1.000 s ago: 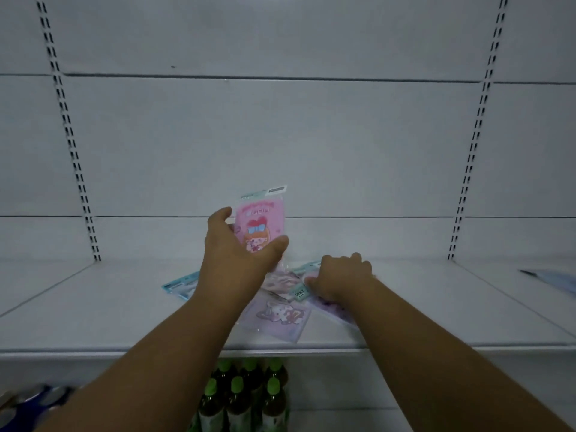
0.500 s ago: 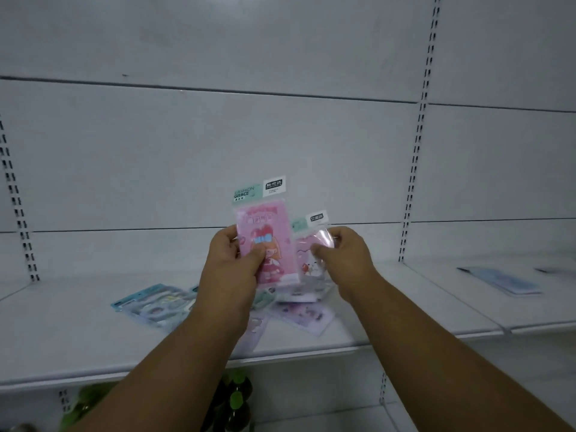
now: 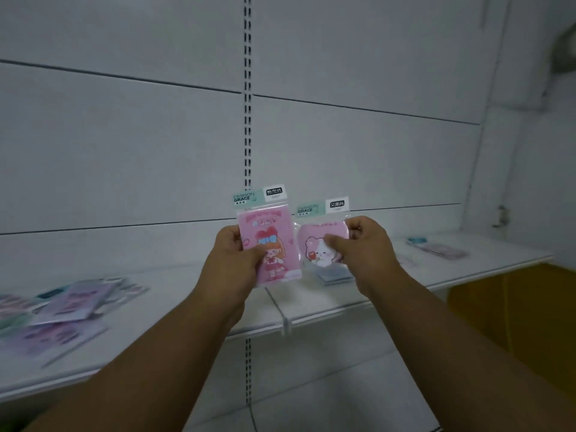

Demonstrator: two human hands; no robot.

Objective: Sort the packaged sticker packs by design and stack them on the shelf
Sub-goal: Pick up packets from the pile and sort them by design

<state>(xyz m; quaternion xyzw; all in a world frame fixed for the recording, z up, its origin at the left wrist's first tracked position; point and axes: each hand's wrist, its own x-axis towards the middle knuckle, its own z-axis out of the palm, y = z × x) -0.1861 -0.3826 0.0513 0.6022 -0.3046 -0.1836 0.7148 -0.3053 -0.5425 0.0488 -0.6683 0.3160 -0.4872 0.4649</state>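
Shifted right along white shelf (image 3: 343,302) since earlier frame; loose packs (image 3: 65,310) now far left. Raised side by side above shelf: girl pack (image 3: 271,241) pinched in left hand (image 3: 232,263), bear pack (image 3: 318,244) pinched in right hand (image 3: 364,251).

there is a single view, from a wide-angle camera worn on the person's head. it looks forward and slightly down, over both forearms that rise from the bottom edge, toward the white shelf (image 3: 467,269) crossing the middle of the frame and the panelled back wall (image 3: 124,151) filling the upper half. the left hand (image 3: 232,260) and right hand (image 3: 363,247) sit near centre, close to the lens. straight lines bow toward the frame's edges.
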